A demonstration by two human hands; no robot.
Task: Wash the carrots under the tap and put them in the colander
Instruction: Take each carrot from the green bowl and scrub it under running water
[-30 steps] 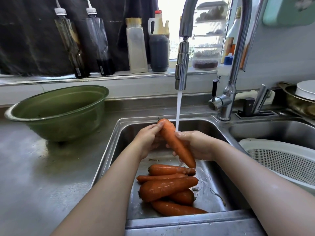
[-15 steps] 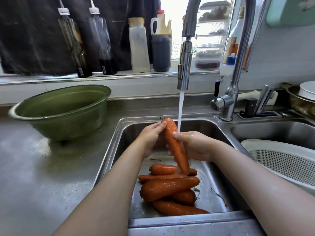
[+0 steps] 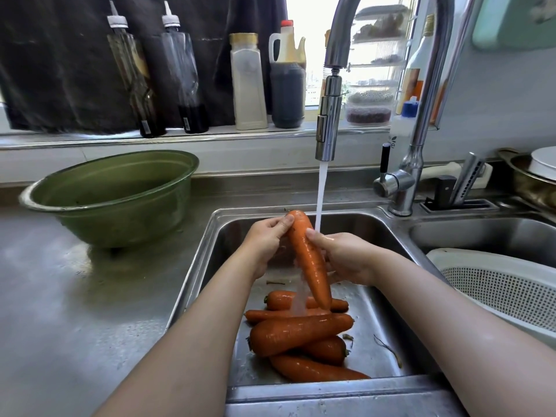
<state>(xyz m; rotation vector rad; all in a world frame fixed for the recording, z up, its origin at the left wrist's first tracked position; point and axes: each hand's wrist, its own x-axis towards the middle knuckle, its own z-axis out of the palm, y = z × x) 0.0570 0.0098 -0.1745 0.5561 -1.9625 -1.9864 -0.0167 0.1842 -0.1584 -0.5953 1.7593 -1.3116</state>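
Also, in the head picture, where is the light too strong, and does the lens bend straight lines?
Head view: the window behind the tap is blown out, and the steel counter reflects it dully. Head view: the wide lens bows the window sill. Head view: the held carrot is sharp; the water below it blurs.

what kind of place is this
Most likely a home kitchen: a steel double sink with a running tap, sauce bottles along the windowsill, and a white colander beside the carrot being rinsed.
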